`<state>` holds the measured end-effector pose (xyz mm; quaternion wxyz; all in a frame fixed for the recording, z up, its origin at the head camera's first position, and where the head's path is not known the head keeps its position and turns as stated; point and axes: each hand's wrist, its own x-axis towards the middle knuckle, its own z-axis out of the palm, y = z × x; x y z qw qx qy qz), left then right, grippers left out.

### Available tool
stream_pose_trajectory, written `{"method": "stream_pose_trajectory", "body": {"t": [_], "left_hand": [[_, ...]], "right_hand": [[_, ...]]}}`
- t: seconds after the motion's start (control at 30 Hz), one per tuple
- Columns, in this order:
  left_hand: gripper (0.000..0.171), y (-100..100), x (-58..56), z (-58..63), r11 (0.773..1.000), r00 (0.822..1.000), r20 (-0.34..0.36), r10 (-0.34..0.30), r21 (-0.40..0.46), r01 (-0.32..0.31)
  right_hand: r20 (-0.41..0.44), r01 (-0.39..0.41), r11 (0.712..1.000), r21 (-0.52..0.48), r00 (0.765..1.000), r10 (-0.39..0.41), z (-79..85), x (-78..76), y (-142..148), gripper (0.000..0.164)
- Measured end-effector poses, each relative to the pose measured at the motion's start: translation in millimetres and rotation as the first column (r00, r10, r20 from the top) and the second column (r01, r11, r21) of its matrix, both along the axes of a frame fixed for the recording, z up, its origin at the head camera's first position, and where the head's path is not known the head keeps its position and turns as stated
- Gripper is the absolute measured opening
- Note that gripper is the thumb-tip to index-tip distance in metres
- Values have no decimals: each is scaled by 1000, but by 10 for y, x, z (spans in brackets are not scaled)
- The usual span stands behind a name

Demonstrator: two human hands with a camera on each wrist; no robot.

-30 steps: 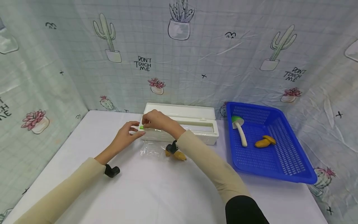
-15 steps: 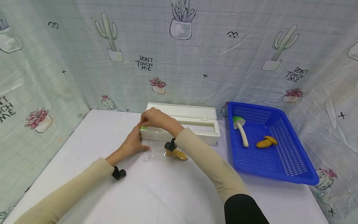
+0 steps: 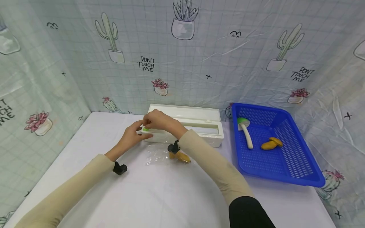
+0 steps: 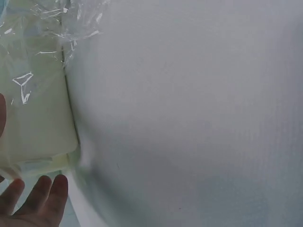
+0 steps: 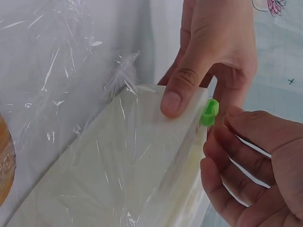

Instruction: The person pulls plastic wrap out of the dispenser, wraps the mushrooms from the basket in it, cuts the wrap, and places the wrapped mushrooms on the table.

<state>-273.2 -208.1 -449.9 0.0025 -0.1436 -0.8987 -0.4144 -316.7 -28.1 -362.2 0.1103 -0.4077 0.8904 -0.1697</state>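
Observation:
A white cling film dispenser box (image 3: 182,139) lies near the back of the table with its lid up. My left hand (image 3: 129,137) grips its left end; in the right wrist view, the left thumb (image 5: 177,97) presses on the front face and the fingers go behind the end. A green slide cutter (image 5: 209,112) sits at that end. Right beside the cutter, my right hand (image 5: 265,165) has loosely bent fingers, with a small gap between thumb tip and cutter. Clear cling film (image 5: 90,118) hangs over the front, covering a yellow-brown toy mushroom (image 3: 179,156) on the table.
To the right stands a blue plastic basket (image 3: 285,164). It holds a green-capped mushroom with a long white stem (image 3: 245,133) and another yellow-brown mushroom (image 3: 272,143). A printed cloth (image 3: 199,57) rises behind and beside the white table (image 3: 171,196).
My left hand has moved in to the box's left end, and its thumb has risen from near the table onto the front face. The right hand stays near the green cutter.

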Motion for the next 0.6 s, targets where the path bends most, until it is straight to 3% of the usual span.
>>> {"method": "stream_pose_trajectory", "body": {"t": [0.17,0.3,0.6], "left_hand": [[78,1,-1,-31,998,997,-34,62,29,-61],[82,0,0,-35,994,995,-15,100,54,-99],[83,10,-28,-14,993,995,15,95,65,-96]], "right_hand": [[-16,45,998,44,999,-44,-3,26,-55,14],[-51,64,995,80,997,-60,-36,42,-102,13],[-155,58,984,168,987,-32,-46,70,-125,9]]}}
